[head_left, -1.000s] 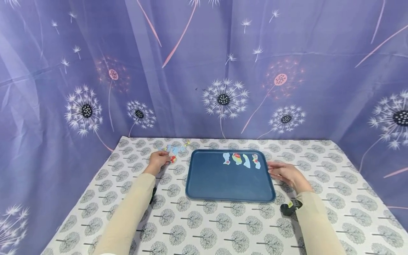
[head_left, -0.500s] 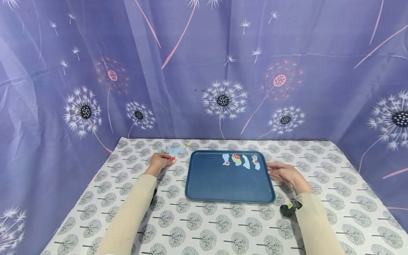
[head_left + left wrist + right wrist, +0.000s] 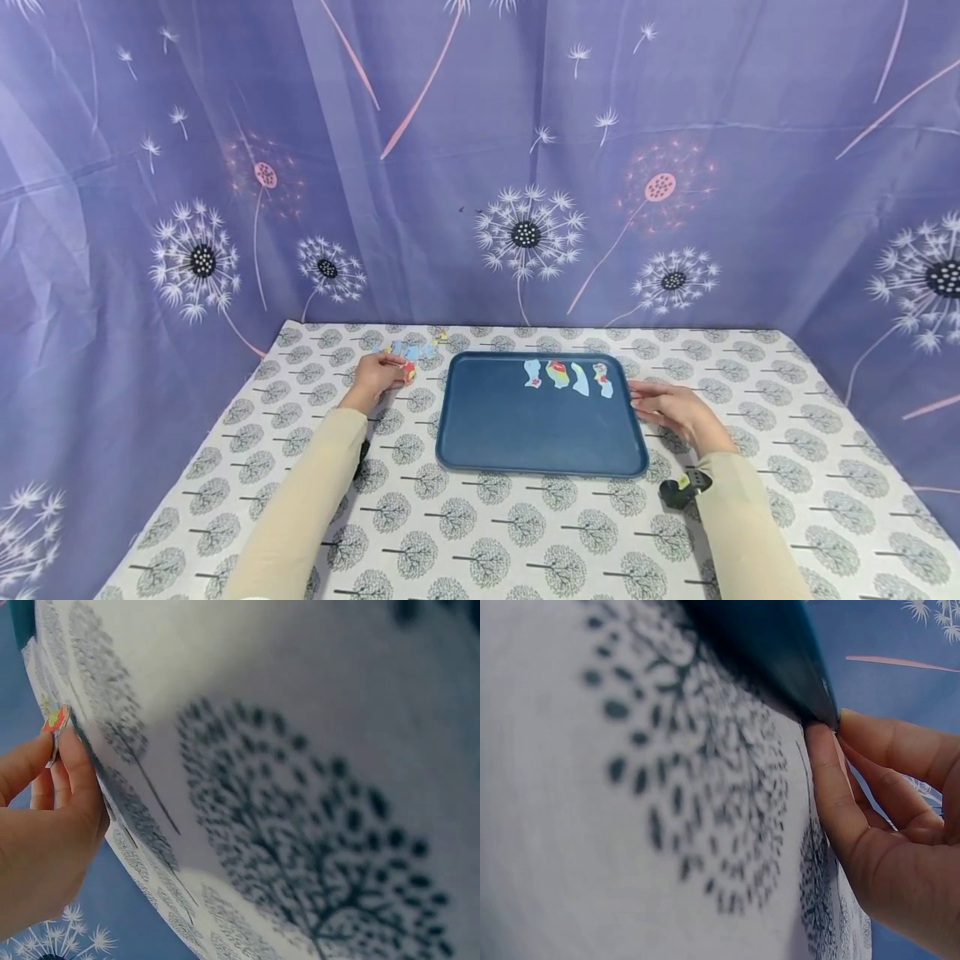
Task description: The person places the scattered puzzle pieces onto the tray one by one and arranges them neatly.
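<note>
Small red piece [image 3: 409, 372] in your left hand [image 3: 372, 377], pinched thumb-to-fingertips

You've got it by one edge, barely any gap, probably because it's so flat and thin. More pale-blue scraps [image 3: 411, 354] lie just past those fingertips. Your right hand [image 3: 675, 411] has fairly straight fingers, tips touching the tray [image 3: 532, 429], no real grip I can see; steadying it, I'd guess. Four cutouts [image 3: 557, 374] sit in a row along its far side, the nearest close to those fingertips. Tree-print tablecloth [image 3: 487, 533] under both hands, purple dandelion curtain [image 3: 420, 242] beyond.
</note>
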### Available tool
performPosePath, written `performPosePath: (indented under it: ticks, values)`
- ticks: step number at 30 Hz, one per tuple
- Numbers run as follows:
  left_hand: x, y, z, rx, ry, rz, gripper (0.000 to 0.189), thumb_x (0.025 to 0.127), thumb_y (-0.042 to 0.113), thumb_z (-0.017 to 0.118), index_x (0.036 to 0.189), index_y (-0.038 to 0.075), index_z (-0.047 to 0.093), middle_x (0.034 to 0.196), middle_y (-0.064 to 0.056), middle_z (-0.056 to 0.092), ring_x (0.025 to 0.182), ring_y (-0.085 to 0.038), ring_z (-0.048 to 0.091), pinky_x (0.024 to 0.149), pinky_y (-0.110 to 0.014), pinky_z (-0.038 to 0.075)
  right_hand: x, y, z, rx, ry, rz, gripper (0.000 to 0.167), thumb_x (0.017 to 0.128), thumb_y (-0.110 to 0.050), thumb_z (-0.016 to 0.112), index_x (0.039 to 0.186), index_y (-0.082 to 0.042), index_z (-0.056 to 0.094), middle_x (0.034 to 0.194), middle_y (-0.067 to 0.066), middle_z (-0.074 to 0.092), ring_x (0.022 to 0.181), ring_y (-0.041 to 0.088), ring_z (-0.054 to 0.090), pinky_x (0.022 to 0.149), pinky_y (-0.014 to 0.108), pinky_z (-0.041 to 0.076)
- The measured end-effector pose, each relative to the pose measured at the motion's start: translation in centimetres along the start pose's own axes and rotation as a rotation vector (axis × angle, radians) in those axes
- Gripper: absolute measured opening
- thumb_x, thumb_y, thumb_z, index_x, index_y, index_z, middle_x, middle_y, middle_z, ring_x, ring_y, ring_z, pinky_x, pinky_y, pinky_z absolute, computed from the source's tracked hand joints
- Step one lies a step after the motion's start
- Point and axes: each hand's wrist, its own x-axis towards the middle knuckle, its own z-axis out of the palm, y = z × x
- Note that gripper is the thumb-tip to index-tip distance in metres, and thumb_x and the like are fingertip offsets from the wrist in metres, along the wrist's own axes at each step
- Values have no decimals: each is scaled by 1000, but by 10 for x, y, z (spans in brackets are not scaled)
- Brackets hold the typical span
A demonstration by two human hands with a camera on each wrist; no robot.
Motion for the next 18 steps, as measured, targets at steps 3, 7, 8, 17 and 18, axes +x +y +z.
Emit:
performPosePath:
  ticks: [3, 7, 8, 17, 18]
  values:
    - [-1, 5, 2, -24, -7, 6, 23, 89, -4, 61, 112, -4, 62, 111, -19, 60, 79, -18, 65, 78, -32, 60, 0, 0, 0, -12, 2, -1, 60, 88, 11, 57, 142, 13, 30, 116, 12, 60, 89, 5, 63, 90, 26, 55]
    - [-1, 15, 10, -103, -20, -3, 26, 88, -5, 61, 114, -5, 61, 114, -21, 60, 81, -20, 68, 86, -36, 59, 0, -1, -1, -7, 17, 11, 61, 88, 11, 58, 143, 12, 31, 117, 12, 59, 88, 5, 63, 90, 26, 55]
    - [-1, 18, 13, -131, -26, -12, 27, 88, -6, 62, 115, -6, 61, 113, -22, 60, 81, -20, 68, 87, -36, 58, 0, -2, -2, -7, 17, 12, 61, 88, 10, 58, 143, 12, 31, 118, 12, 59, 88, 5, 63, 90, 26, 55]
    - [0, 40, 48, -257, -82, -69, 30, 85, -9, 64, 115, -7, 62, 106, -22, 64, 78, -23, 70, 88, -36, 57, -1, -1, 0, -13, 4, 8, 60, 89, 11, 57, 143, 12, 31, 128, 22, 54, 89, 5, 64, 91, 27, 55]
    - [1, 42, 52, -267, -92, -71, 31, 84, -10, 65, 115, -7, 62, 107, -23, 63, 78, -23, 70, 88, -36, 57, -1, -1, 0, -18, 3, 7, 60, 89, 11, 56, 143, 12, 31, 127, 22, 54, 89, 5, 64, 91, 27, 55]
